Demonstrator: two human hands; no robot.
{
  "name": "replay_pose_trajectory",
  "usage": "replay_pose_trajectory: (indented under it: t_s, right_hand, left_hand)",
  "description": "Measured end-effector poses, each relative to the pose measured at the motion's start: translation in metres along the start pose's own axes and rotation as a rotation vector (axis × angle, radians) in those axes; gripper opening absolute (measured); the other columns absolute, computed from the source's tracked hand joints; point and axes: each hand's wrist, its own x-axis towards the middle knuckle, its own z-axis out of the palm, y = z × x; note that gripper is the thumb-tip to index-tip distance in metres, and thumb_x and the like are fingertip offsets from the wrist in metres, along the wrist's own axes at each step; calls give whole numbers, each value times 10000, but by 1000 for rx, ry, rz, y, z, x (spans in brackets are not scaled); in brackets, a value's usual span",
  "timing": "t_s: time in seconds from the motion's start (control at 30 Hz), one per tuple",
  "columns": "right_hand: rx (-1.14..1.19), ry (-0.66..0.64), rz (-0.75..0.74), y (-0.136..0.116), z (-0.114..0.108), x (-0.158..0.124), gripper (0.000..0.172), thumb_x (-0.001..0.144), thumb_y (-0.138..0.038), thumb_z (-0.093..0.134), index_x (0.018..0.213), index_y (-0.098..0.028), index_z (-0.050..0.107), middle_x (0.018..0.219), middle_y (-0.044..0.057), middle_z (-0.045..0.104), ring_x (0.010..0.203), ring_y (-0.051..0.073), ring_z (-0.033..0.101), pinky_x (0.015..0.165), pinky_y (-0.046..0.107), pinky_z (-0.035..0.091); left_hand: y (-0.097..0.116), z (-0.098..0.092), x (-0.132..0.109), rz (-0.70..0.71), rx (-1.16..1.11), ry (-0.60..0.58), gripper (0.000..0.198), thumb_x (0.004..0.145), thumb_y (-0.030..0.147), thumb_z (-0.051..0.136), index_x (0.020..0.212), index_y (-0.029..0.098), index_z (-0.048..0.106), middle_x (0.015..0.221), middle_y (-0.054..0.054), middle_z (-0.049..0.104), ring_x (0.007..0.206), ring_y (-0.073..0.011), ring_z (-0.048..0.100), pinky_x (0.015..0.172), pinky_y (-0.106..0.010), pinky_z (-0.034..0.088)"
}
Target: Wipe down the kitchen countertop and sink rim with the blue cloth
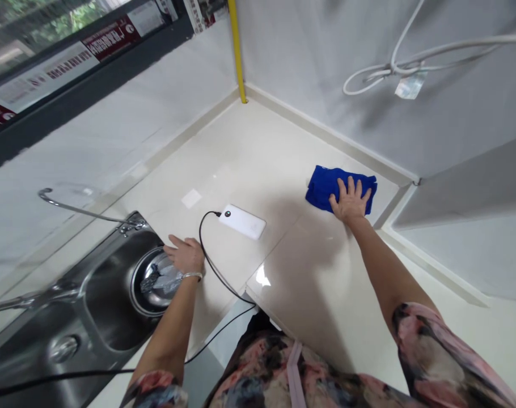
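My right hand [350, 199] lies flat with spread fingers on a folded blue cloth [321, 190], pressing it against the pale countertop [258, 158] near the right wall. At the edge of the sink, my left hand [185, 255] rests on the counter, fingers apart and holding nothing, with a bracelet on the wrist. Between the hands is a white power bank or phone-like device [243, 222], with a black cable [211, 263] plugged into its left end and running past my left hand.
A steel sink [109, 294] at left holds a metal bowl [135, 292] with crumpled clear plastic [166, 277] inside. Its curved faucet [81, 212] stands behind. A yellow pipe [236, 51] rises in the corner. Looped white cables [405, 69] hang along the right wall.
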Motion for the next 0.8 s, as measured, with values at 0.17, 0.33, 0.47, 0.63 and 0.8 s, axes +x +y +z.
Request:
replay_pose_trajectory:
  t_s: [0.17,0.33,0.47,0.63,0.8]
  right_hand:
    - [-17,-5,102,-6,-2,12,772,1058,-507,251,1739,-150,181,1799,219,147,1624,473,142,1212,845,175]
    - [-61,-48,209,-33,-10,-11,761,1075,-489,185,1742,-123,151,1801,225,128,1637,452,127,1228,820,184]
    - [-30,-77,188,-62,-15,-51,757,1078,-497,227,1743,-140,169,1814,197,110,1653,438,100,1260,791,136]
    - [34,-51,97,-94,-16,-118,737,1073,-487,329,1736,-176,241,1815,176,141,1663,435,106,1277,772,82]
    - [92,-21,-71,-113,-9,-193,706,1074,-486,416,1724,-236,302,1813,145,179,1664,427,133,1292,745,64]
  left_hand:
    - [2,-1,0,-1,2,-6,666,1066,328,409,1662,44,328,1603,-394,362,1353,-504,563,1024,-675,535]
    - [-2,7,3,1,-2,0,686,1058,355,399,1670,60,305,1615,-378,352,1352,-514,555,1027,-689,528]
    - [-4,14,6,4,-36,9,686,1052,349,401,1668,66,299,1620,-376,341,1354,-525,546,1013,-707,532]
    - [-1,14,5,-3,-88,26,681,1060,352,395,1668,62,296,1621,-389,316,1375,-541,513,1006,-706,529]
    - [3,7,4,-1,-135,8,681,1067,339,399,1668,39,287,1622,-408,292,1410,-540,487,1072,-700,481]
